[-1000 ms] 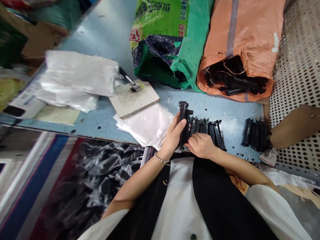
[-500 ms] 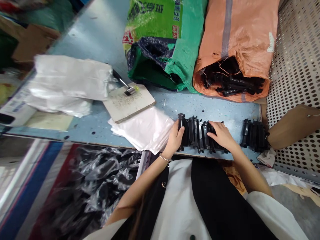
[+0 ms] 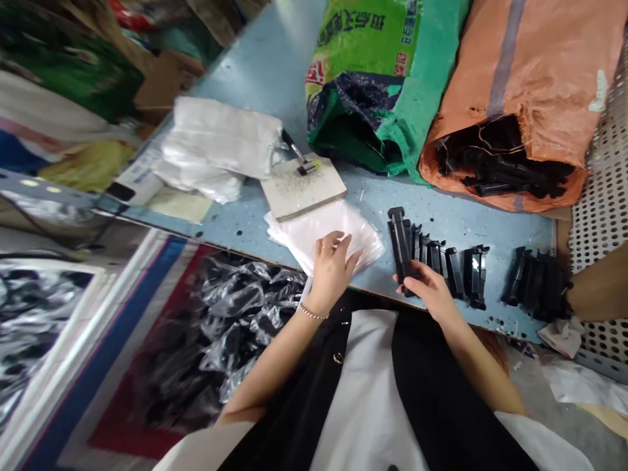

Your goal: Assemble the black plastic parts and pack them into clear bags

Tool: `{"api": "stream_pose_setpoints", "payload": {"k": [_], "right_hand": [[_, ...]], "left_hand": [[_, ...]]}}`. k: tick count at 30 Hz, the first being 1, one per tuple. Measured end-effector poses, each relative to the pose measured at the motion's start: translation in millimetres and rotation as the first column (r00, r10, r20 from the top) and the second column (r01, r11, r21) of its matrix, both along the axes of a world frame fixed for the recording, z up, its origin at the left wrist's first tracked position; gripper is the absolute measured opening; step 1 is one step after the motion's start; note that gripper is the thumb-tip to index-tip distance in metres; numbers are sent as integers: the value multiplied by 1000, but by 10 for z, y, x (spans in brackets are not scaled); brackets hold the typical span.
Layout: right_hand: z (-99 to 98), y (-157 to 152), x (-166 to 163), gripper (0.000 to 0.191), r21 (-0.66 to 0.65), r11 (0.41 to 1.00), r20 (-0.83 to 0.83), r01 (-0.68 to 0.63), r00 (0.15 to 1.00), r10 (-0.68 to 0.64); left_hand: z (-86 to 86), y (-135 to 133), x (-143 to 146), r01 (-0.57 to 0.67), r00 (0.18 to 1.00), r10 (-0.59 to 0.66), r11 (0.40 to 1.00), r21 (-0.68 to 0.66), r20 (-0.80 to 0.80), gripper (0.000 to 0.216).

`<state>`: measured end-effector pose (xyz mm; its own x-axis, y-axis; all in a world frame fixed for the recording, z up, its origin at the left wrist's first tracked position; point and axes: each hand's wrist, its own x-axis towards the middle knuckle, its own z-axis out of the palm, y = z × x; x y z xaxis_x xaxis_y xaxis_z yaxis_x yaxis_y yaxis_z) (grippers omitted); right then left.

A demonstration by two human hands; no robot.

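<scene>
My left hand [image 3: 332, 267] rests over the near edge of a stack of thin clear-white plastic bags [image 3: 304, 229], its fingers bent but apart, with nothing visible in them. With thumb and fingers my right hand [image 3: 429, 288] grips the lower end of a long black plastic part [image 3: 400, 242], which is tilted up off the table. Whether a second piece is pressed behind it I cannot tell. Right of it stands a row of similar black parts [image 3: 454, 271], and another bunch of black parts [image 3: 537, 281] sits farther right.
A board [image 3: 314, 193] with a brush-like tool [image 3: 305, 167] weighs down the bags. White bundles [image 3: 220, 140] lie at left. An open green sack [image 3: 422, 85] and an orange sack [image 3: 549, 78] of black parts stand behind. A perforated metal panel [image 3: 596, 242] borders the right. Bagged black items [image 3: 245, 314] lie below.
My left hand has left the row of black parts and moved left onto the plastic bags. My right hand has shifted to the row's left end and lifted a part. The view has turned left.
</scene>
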<state>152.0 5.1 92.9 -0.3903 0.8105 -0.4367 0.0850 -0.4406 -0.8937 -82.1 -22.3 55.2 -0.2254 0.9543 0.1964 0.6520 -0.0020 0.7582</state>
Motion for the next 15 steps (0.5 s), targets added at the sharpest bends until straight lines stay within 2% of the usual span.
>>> {"api": "stream_pose_setpoints", "payload": {"k": [2, 4, 7, 11, 15], "right_hand": [[-14, 24, -68, 49, -62, 998, -99, -1, 995, -5], [-4, 15, -174, 46, -85, 996, -146, -13, 989, 0], [26, -40, -326, 43, -114, 993, -179, -6, 984, -15], [32, -103, -405, 33, -189, 981, -226, -30, 974, -14], [-25, -147, -472, 36, -292, 938, -400, -188, 915, 59]], "left_hand": [[-72, 31, -260, -8, 981, -8, 996, -84, -191, 18], [-122, 107, -440, -12, 984, -15, 988, -152, -179, 14], [-138, 219, -652, -71, 996, 82, 976, -207, 46, 19], [-96, 220, -892, 53, 908, 76, 955, -292, 411, 26], [-51, 181, -940, -16, 866, 171, 948, -317, 470, 26]]}}
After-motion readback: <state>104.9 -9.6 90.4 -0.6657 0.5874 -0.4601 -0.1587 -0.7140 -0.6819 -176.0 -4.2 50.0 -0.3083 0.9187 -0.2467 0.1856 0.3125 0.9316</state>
